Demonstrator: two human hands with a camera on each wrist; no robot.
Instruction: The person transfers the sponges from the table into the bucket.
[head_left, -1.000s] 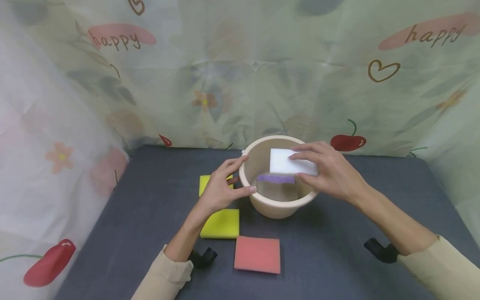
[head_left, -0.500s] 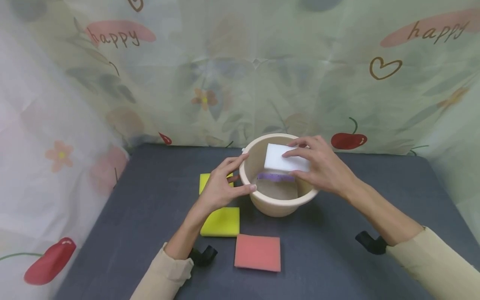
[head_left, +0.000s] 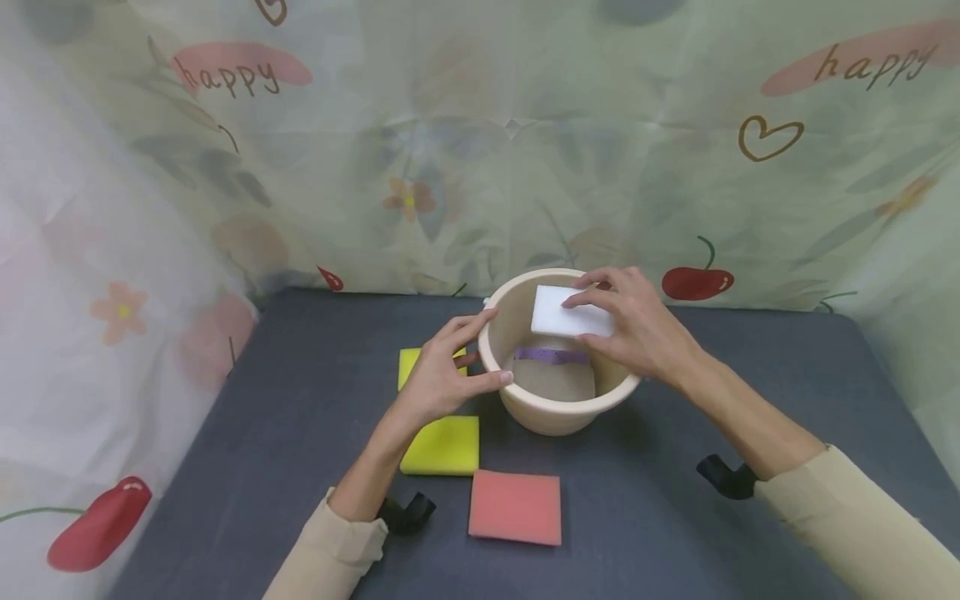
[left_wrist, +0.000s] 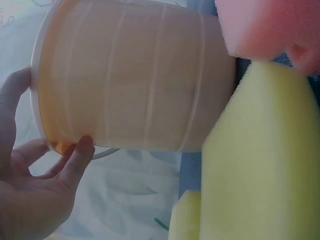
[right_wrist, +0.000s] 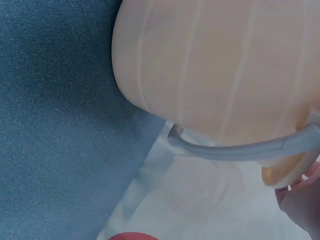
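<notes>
A cream bucket [head_left: 558,407] stands upright on the dark table. My left hand [head_left: 446,371] grips its left rim, thumb at the front and fingers further back; the left wrist view shows fingertips against the bucket [left_wrist: 135,75] just below the lip. Over the mouth, my right hand [head_left: 637,325] pinches a white sponge [head_left: 553,312] between thumb and fingers, tilted inside the rim. Below it in the bucket lies something with a purple strip [head_left: 551,357] and a grey-brown face. In the right wrist view my right hand [right_wrist: 304,205] shows only partly, and the sponge is hidden.
Two yellow sponges, the nearer one [head_left: 442,446] plain to see and the farther one [head_left: 408,364] partly behind my left hand, lie left of the bucket. A pink sponge [head_left: 515,508] lies in front. The bucket's grey handle [right_wrist: 240,151] hangs down its far side.
My right hand has moved left and slightly up in the head view, carrying the white sponge further over the bucket. The left hand and bucket have stayed put.
</notes>
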